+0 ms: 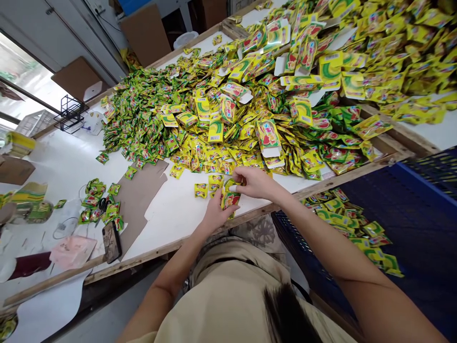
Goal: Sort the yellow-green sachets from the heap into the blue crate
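Note:
A small yellow-green printed candy box [230, 199] is at the table's near edge, between my two hands. My left hand [216, 213] grips its lower part, with the thumb across the front. At the box's upper end, my right hand [254, 183] has its fingers curled and pinched together; whether a wrapped candy is also between them is hidden. Just left of the box lie a few small yellow candy packets [201, 190] on the white tabletop. Beyond my hands, a printed box with a white flap [268, 137] rests on the heap.
A large heap of green and yellow candy packets [143, 109] spreads across the table. Brown cardboard [137, 190], a phone [112, 242] and scissors [103, 204] lie to the left. Below the wooden edge at right, a blue crate [421, 247] holds filled boxes [342, 214].

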